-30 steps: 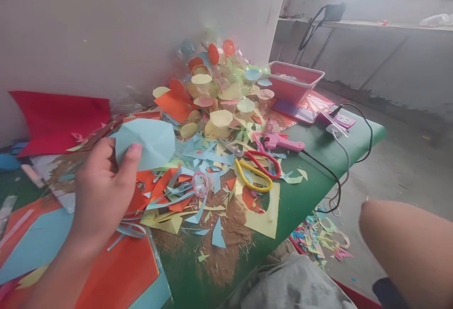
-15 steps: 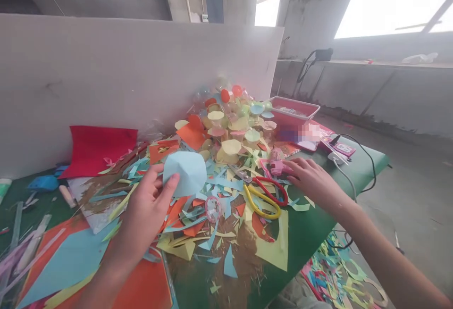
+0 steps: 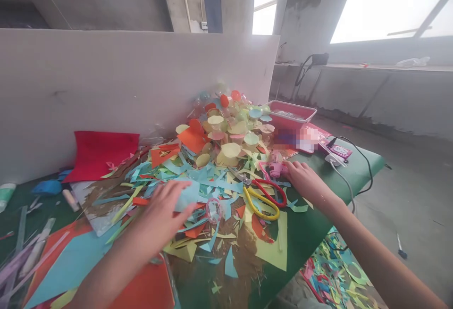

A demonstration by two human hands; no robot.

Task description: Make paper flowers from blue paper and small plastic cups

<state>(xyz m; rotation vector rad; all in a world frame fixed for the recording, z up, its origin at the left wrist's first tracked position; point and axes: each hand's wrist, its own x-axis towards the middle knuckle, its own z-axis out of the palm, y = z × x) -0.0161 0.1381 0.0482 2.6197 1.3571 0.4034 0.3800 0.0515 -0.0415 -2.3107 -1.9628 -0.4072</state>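
My left hand (image 3: 161,214) is over the paper scraps, its fingers apart and slightly blurred. A light blue paper piece (image 3: 187,196) lies just beyond its fingers and thumb; whether they touch it is unclear. My right hand (image 3: 304,179) has its fingers around the near end of a pink glue gun (image 3: 278,170). Between the hands lie scissors with one red and one yellow handle (image 3: 264,209), and a roll of clear pink tape (image 3: 213,210). Behind them rises a heap of round paper pieces and small transparent balls (image 3: 226,132).
A pink basket (image 3: 292,113) stands at the back right beside a white cable (image 3: 345,177). Red paper (image 3: 106,154) leans at the back left. A white panel (image 3: 138,78) bounds the green table (image 3: 300,233). Scraps (image 3: 339,271) lie below its right edge.
The light blue paper, held up in my left hand before, is now down at the scraps. My left hand has moved right and its fingers have spread. The right hand stays at the glue gun.
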